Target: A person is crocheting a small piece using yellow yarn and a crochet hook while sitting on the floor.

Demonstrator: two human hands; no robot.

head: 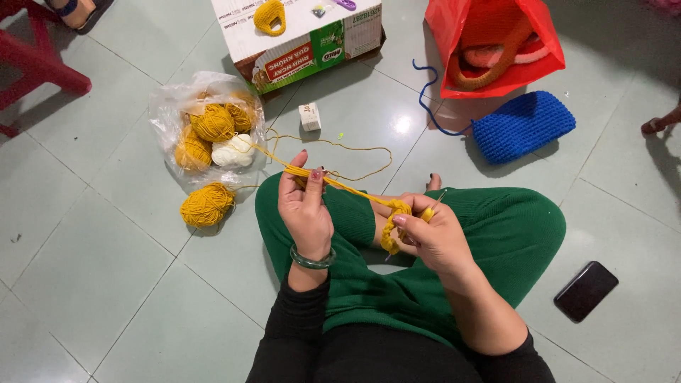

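At the far left a red stool [35, 67] is cut off by the frame edge, well away from the cardboard box [301, 39] at the top centre, which itself runs out of the picture at its top. Left of and below the box lies a clear plastic bag [167, 106] of mustard yarn balls [211, 122] with one white ball [233, 151] among them; how many balls it holds is hard to tell through the crumpled film. A loose yarn ball [206, 204] sits on the floor just below the bag. A small white carton [310, 116] stands just below the box.

Below the box, over green trousers [496, 234], the left hand [305, 213] is raised with fingers loosely curled, the yellow yarn strand [333, 183] running taut across its fingertips from the bag. The right hand [436, 237] pinches a small yellow crochet piece [394, 223] and a crochet hook [434, 206]; most of the hook is hidden in the fist, only its thin tip showing. A green bangle [312, 259] circles the left wrist.

Right of the box a red bag [550, 50] gapes, its contents only partly seen. Below it lies a blue crocheted piece [521, 126] with a blue strand [425, 99] trailing. Far lower right of the box, a dark phone [586, 291] lies on the tiles.
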